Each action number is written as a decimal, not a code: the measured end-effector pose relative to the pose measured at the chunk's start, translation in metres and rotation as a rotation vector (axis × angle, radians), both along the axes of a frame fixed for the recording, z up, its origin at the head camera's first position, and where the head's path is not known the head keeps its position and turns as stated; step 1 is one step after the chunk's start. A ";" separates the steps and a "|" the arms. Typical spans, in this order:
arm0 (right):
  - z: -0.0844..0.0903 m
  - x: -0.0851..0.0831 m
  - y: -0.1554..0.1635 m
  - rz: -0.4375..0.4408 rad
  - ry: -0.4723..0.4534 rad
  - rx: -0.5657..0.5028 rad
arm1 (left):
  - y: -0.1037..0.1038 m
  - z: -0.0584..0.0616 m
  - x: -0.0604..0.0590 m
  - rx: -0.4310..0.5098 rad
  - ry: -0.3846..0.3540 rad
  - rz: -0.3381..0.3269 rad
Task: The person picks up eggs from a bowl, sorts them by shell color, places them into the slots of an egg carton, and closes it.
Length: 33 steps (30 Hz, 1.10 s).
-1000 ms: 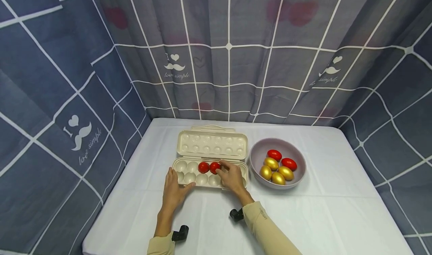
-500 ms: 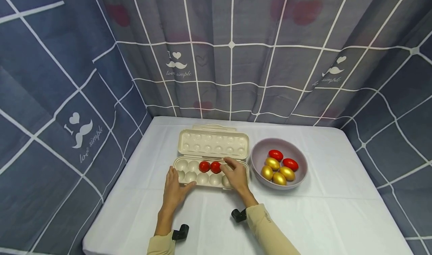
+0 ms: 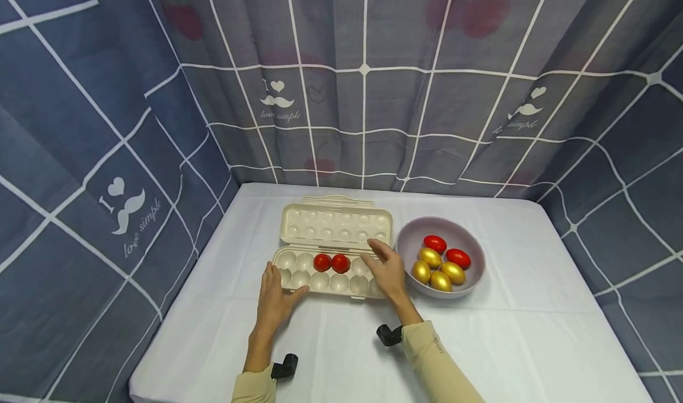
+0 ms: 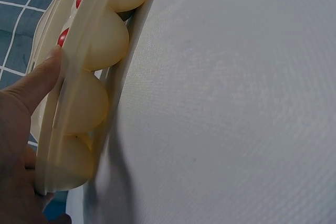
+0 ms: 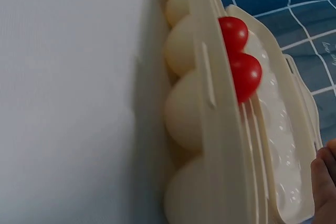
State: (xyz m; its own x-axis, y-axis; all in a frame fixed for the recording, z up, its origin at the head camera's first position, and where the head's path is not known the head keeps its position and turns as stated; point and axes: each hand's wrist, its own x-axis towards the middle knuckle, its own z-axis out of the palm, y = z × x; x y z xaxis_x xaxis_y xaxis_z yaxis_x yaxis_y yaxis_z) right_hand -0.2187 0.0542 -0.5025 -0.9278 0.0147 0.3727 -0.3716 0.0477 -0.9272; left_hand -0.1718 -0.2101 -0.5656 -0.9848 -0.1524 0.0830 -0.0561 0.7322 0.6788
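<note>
A cream plastic egg carton lies with its lid folded back on the table. Two red eggs, the left one and the right one, sit side by side in the middle of its back row. My left hand holds the carton's left end, thumb on the front rim, as the left wrist view also shows; some fingers are hidden there. Over the carton's right end, my right hand holds nothing, its thumb and forefinger apart. Only part of that hand enters the right wrist view.
To the right of the carton stands a mauve bowl containing several gold eggs and two red eggs. A white cloth covers the table. Grey-blue checked curtains hang behind and at both sides.
My right hand has let go of the right-hand red egg in the carton and moved right, toward the bowl. The left hand stays at the carton's left end.
</note>
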 end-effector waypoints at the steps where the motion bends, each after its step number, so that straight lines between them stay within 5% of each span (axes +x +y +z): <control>1: 0.001 0.000 0.002 -0.001 0.004 -0.008 | 0.000 0.000 0.000 0.000 -0.001 0.001; 33: 0.018 -0.007 0.069 -0.093 -0.064 -0.008 | 0.000 0.003 -0.001 0.030 -0.023 -0.009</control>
State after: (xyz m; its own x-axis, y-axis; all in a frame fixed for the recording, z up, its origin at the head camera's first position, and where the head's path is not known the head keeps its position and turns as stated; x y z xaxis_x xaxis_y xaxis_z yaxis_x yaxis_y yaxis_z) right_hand -0.2254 0.1228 -0.4841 -0.9443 0.1047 0.3121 -0.3058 0.0718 -0.9494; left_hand -0.1726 -0.2104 -0.5630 -0.9878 -0.1453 0.0561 -0.0651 0.7124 0.6988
